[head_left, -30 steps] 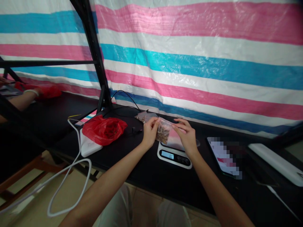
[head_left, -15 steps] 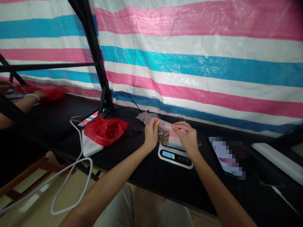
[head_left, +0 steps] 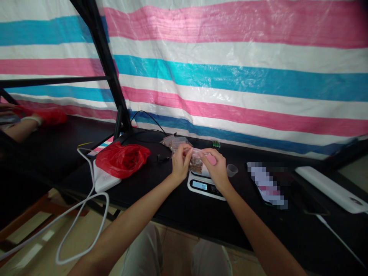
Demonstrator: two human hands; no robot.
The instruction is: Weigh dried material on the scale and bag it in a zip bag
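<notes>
Between my two hands is a small clear plastic zip bag (head_left: 196, 163) with brown bits in its lower part. My left hand (head_left: 181, 164) pinches its left top corner, and my right hand (head_left: 217, 168) grips the right side of its top edge. The bag is held just above a white kitchen scale (head_left: 191, 191), whose lit display (head_left: 199, 186) appears to read 0.0. Something flat and pink (head_left: 212, 159) shows by my right fingers. More filled clear bags (head_left: 171, 142) lie behind my left hand. A small clear cup (head_left: 232, 170) is right of my right hand.
A red plastic bag (head_left: 122, 159) rests partly on a white power bank (head_left: 107, 181) with a white cable (head_left: 107, 209). To the right lie a phone (head_left: 266, 184) and a long white device (head_left: 330, 188). Green batteries (head_left: 216, 144) lie at the back. Another person's arm (head_left: 23, 128) is far left.
My hands have come closer together on the bag, and its top now looks bunched. The small cup at the right is more exposed. The view has shifted slightly.
</notes>
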